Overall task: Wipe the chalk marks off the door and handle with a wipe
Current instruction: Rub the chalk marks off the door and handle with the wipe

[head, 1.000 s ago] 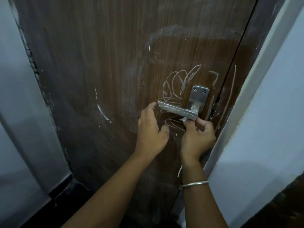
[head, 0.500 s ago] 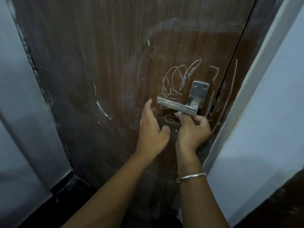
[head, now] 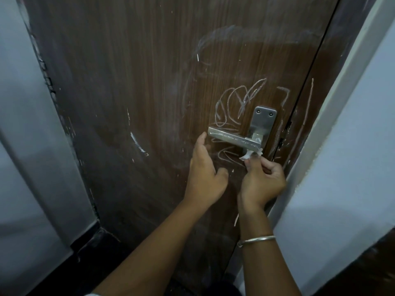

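1. The brown wood-grain door (head: 149, 103) fills the view behind both hands. It is hazy with pale smears above the fingers, and a sharper white streak lies well off to the left of them.
2. The chalk scribble (head: 233, 107) loops in white just above the fingers. A zigzag of it sits between the two hands, under the lever, and a long line runs up the door edge beyond the right fingers.
3. The lever handle (head: 230, 138) is brushed metal and lies level, with chalk dusting its face. Its free end meets the left fingertips and its pivot end is right above the right ones.
4. The left hand (head: 205, 174) has its fingers nearly straight and holds nothing. Its tips touch the lever's free end, which looks well placed to steady it.
5. The right hand (head: 263, 180) has its fingers curled tight, pinching the wipe.
6. The wipe (head: 249, 155) is a small crumpled white scrap that pokes above the right fingertips and touches the lever's underside near the pivot. With so little of it exposed, it would likely work better spread over the fingertips and drawn firmly along the lever toward the left fingers. Refolding it to a clean face should keep the chalk from smearing.
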The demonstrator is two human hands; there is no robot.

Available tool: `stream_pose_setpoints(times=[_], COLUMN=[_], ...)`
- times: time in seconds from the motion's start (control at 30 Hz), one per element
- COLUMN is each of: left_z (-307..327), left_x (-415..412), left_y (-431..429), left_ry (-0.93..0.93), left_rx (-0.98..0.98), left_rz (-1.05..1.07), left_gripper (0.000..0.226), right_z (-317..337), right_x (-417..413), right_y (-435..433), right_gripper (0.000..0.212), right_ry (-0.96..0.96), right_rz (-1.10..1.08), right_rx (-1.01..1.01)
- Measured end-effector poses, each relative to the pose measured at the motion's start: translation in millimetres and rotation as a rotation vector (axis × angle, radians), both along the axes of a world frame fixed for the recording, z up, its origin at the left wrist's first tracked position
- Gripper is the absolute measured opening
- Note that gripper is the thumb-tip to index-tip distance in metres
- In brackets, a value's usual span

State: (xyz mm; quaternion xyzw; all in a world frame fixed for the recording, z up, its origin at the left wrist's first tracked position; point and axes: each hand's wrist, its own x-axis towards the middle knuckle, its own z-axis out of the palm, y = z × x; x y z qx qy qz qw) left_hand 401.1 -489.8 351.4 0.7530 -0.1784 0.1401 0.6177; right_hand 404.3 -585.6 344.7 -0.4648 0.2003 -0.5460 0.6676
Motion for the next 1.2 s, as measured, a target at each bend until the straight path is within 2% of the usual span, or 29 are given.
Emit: stream_pose_setpoints(times=[0.13, 0.3, 0.43, 0.57, 0.7, 0.77, 0.9, 1.03, 1.13, 1.2], left_z=[0, 0, 1, 2, 1, 0, -3, -5, -5, -4], left_x=[-1, -2, -5, -5, -5, -4, -1, -2, -5, -5], left_y=[-2, -3, -1, 3, 5, 6, 6, 5, 6, 9], left_ry=[0.032, 0.032, 0.031, 0.025, 0.027, 0.034, 0.055, 0.074, 0.085, 0.073], left_rx=[-0.020, -0.004, -0.002, 0.024, 0.023, 0.022, 0.024, 0.038, 0.038, 0.052], left_rz=[-0.010, -0.014, -0.039, -0.034, -0.035, -0.038, -0.032, -0.017, -0.032, -0.050], left_gripper=[0.087, 0.088, 0.089, 0.091, 0.093, 0.093, 0.094, 0.094, 0.094, 0.096], right_z=[-1, -5, -11, -16, -18, -17, -10, 18, 41, 55], right_x=[-2, 0, 2, 1, 3, -4, -29, -38, -37, -36], right_y=[-1, -4, 2, -1, 1, -4, -1, 3, -2, -8], right_gripper=[0.022, 0.023, 0.022, 0.023, 0.025, 0.025, 0.017, 0.021, 0.019, 0.020], right_ry=[0.060, 0.046, 0.136, 0.095, 0.214, 0.211, 0.174, 0.132, 0.171, 0.186], right_rz=[0.053, 0.005, 0.049, -0.011, 0.096, 0.075, -0.054, -0.209, -0.316, -0.301], right_rx=[-0.056, 0.001, -0.022, 0.015, 0.043, 0.027, -0.227, -0.533, -0.671, -0.753])
